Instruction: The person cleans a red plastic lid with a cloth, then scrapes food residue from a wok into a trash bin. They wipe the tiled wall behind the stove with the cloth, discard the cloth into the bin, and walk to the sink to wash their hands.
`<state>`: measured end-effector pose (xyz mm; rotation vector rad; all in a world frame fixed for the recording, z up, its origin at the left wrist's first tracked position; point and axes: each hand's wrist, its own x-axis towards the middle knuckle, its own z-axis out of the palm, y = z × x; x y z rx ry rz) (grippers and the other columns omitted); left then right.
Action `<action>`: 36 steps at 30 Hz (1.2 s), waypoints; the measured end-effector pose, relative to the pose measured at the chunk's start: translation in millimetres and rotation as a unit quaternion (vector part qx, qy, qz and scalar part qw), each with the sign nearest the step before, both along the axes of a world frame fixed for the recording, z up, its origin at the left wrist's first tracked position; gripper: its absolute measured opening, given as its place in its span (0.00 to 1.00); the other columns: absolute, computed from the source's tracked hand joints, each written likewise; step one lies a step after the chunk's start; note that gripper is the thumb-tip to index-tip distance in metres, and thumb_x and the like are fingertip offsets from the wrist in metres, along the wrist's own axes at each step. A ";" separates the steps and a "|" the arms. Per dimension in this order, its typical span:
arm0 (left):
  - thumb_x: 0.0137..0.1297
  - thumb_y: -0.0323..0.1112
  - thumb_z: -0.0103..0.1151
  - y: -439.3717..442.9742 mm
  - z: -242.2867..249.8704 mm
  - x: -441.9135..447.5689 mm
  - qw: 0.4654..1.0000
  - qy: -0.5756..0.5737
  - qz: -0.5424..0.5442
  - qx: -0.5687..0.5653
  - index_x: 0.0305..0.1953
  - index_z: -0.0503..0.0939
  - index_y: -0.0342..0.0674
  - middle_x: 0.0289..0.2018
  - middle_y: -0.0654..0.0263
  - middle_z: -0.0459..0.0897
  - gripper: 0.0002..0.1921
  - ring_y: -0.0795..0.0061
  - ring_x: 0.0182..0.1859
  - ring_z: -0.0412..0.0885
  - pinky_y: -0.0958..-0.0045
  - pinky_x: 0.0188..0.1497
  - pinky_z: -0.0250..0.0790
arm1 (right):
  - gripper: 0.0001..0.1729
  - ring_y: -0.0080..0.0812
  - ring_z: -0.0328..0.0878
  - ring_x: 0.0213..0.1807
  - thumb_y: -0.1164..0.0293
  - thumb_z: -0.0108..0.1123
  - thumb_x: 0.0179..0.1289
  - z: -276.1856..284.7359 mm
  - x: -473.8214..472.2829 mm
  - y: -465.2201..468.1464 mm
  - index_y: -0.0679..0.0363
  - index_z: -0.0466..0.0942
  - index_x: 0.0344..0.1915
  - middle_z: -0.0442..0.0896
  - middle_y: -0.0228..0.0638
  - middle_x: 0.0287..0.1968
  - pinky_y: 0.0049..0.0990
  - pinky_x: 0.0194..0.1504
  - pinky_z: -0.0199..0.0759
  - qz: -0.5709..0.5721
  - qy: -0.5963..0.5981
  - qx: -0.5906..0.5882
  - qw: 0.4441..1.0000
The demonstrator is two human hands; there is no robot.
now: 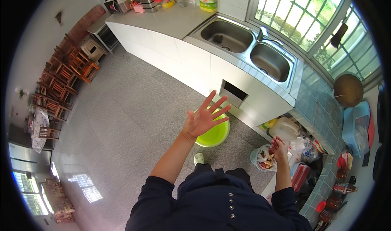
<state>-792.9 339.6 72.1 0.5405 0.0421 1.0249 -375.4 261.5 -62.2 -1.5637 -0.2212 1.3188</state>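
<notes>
My left hand [204, 119] is raised with its palm showing and its fingers spread, holding nothing. Below it on the floor stands a bright green plastic basin [215, 135], partly hidden by that hand. My right hand [279, 149] is off to the right, its fingers loosely bent, and nothing shows in it. Just beside and beneath it is a light blue waste basket [254, 158] lined with a plastic bag, with food scraps [266, 163] inside. Whether the right hand touches the basket I cannot tell.
Ahead runs a white counter [171, 52] with a double steel sink [227, 35] and faucet [270, 40]. A yellow detergent jug [208, 0] stands at the back. Plastic jugs [284, 128] and bags fill the space under the blue-tiled counter [320, 105]. Wooden chairs [61, 75] line the left wall.
</notes>
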 end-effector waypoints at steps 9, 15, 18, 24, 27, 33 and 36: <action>0.31 0.45 0.80 35.7 6.8 -96.3 0.971 0.225 0.049 0.064 0.73 0.39 0.56 0.71 0.55 0.49 0.68 0.55 0.72 0.50 0.51 0.70 0.47 | 0.13 0.23 0.79 0.37 0.74 0.52 0.66 18.0 -110.9 95.6 0.63 0.75 0.50 0.82 0.34 0.41 0.20 0.36 0.74 0.258 -0.056 0.058 0.963; 0.32 0.63 0.76 58.5 21.5 -94.6 0.937 0.313 0.046 0.150 0.73 0.39 0.58 0.71 0.52 0.47 0.68 0.49 0.72 0.48 0.40 0.69 0.44 | 0.13 0.24 0.80 0.37 0.74 0.52 0.66 14.8 -125.0 157.9 0.64 0.74 0.50 0.81 0.34 0.41 0.19 0.38 0.74 0.186 0.003 0.061 0.981; 0.39 0.79 0.56 71.2 11.9 -85.4 0.951 0.273 0.079 0.119 0.72 0.42 0.55 0.71 0.50 0.48 0.62 0.48 0.72 0.48 0.44 0.70 0.45 | 0.14 0.22 0.79 0.37 0.74 0.52 0.66 20.4 -128.3 176.2 0.64 0.74 0.50 0.81 0.33 0.40 0.18 0.38 0.74 0.236 0.000 0.079 0.969; 0.50 0.81 0.38 78.0 -16.6 -58.2 0.980 0.146 0.101 -0.091 0.71 0.48 0.46 0.70 0.48 0.49 0.55 0.47 0.72 0.48 0.48 0.71 0.44 | 0.13 0.22 0.80 0.36 0.74 0.53 0.65 -1.0 -102.1 181.9 0.64 0.75 0.49 0.82 0.32 0.40 0.18 0.38 0.74 0.228 -0.024 0.049 0.972; 0.54 0.80 0.34 80.8 -24.4 -53.6 0.976 0.104 0.109 -0.157 0.70 0.52 0.44 0.70 0.48 0.51 0.52 0.48 0.71 0.50 0.48 0.71 0.45 | 0.14 0.25 0.80 0.39 0.74 0.51 0.66 -18.8 -87.9 175.9 0.63 0.74 0.51 0.81 0.34 0.43 0.20 0.40 0.75 0.200 0.002 0.004 0.980; 0.60 0.75 0.36 86.8 -42.8 -87.4 0.974 0.030 0.144 -0.175 0.69 0.54 0.43 0.69 0.49 0.54 0.47 0.48 0.70 0.52 0.50 0.70 0.46 | 0.12 0.25 0.80 0.33 0.77 0.52 0.63 -38.3 -108.7 184.9 0.65 0.75 0.47 0.81 0.34 0.37 0.20 0.36 0.76 0.160 0.011 -0.034 0.987; 0.60 0.74 0.35 92.8 -45.5 -124.0 0.970 0.018 0.166 -0.178 0.69 0.55 0.43 0.69 0.49 0.54 0.46 0.48 0.70 0.52 0.49 0.70 0.46 | 0.13 0.25 0.80 0.33 0.77 0.51 0.63 -30.7 -152.9 210.2 0.65 0.75 0.47 0.81 0.34 0.36 0.20 0.34 0.75 0.183 0.002 -0.018 0.983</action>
